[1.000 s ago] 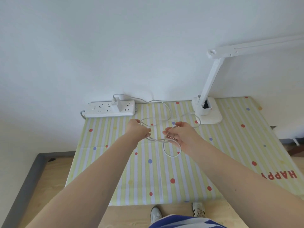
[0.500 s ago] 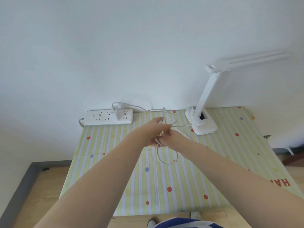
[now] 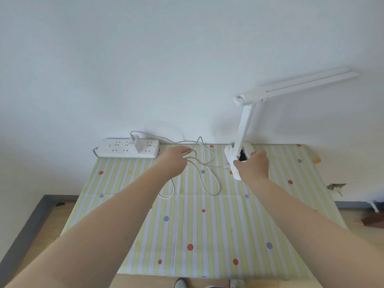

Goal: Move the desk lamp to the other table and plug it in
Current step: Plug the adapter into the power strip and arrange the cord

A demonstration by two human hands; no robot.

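Observation:
A white desk lamp (image 3: pixel 245 125) stands at the back right of the striped table (image 3: pixel 187 229), its long head reaching right. My right hand (image 3: pixel 252 166) grips the lamp's base, thumb on the near-left edge and fingers over the far side. The lamp's grey-white cable (image 3: pixel 204 175) lies in loose loops between my hands and runs to a white plug adapter (image 3: pixel 136 145) seated in the white power strip (image 3: pixel 127 148) by the wall. My left hand (image 3: pixel 173 161) holds a bundle of the cable's loops just right of the strip.
The white wall runs right behind the table's far edge. Wooden floor and a dark baseboard (image 3: pixel 25 229) show to the left. Small dark items lie on the floor at the far right (image 3: pixel 372 221). My shoes (image 3: pixel 180 283) show under the table's near edge.
My hands, together on the cable at the table's middle, have parted. The right hand let go of the cable and took hold of the lamp base; the left kept the loops.

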